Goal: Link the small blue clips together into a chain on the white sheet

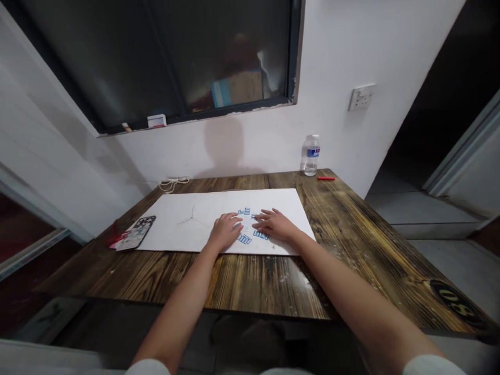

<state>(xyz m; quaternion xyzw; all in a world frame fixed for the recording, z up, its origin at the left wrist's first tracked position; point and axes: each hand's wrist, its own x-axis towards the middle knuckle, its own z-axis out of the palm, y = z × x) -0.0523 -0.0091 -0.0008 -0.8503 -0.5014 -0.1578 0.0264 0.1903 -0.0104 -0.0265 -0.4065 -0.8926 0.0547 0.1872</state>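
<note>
Blue striped shapes [245, 239] on the white board [167, 229] before you.
They lie between your left hand [225, 232] and right hand [277, 225], some close by the right; both are unclenched, digits spread; contact with the shapes cannot be told.

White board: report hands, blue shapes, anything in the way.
Left hand, right hand open over board. Blue shapes near both. Phone apart at left, seemingly not blocking.
</note>
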